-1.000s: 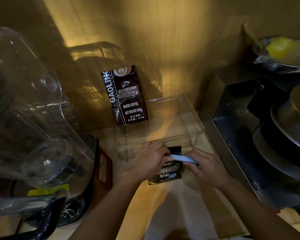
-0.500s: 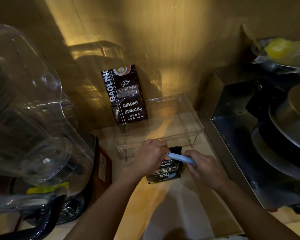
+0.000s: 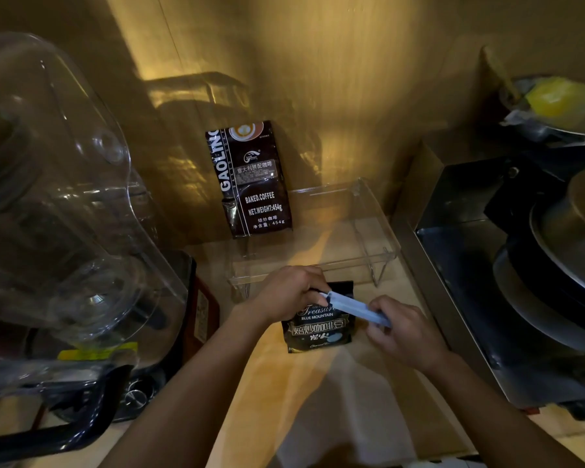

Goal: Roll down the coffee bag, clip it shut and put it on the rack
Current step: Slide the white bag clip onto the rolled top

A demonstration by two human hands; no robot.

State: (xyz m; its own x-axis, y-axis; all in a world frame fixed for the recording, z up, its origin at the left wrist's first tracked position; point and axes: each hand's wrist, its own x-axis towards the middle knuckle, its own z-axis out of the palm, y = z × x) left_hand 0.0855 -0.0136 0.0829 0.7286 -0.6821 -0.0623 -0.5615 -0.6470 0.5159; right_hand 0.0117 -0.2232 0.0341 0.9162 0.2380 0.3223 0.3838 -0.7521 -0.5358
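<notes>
A small black coffee bag [image 3: 320, 331] with "Blue Mountain" lettering lies on the wooden counter just in front of the clear acrylic rack [image 3: 375, 228]. A long pale blue clip [image 3: 355, 307] crosses the bag's upper part at a slant. My left hand [image 3: 284, 293] grips the bag's top left and the clip's left end. My right hand [image 3: 402, 329] holds the clip's right end. The bag's top edge is partly hidden under my left hand. A larger dark "Gaoling" coffee bag [image 3: 254, 180] stands at the rack's back left against the wall.
A big clear blender jar [image 3: 58, 204] on a dark base fills the left side. A steel appliance [image 3: 460, 265] with a round metal lid [image 3: 574, 231] stands on the right. A bowl with something yellow [image 3: 551, 99] sits at the far right top.
The clip has tilted so that its right end sits lower, and both hands have shifted slightly with it over the bag. The bag stays on the counter.
</notes>
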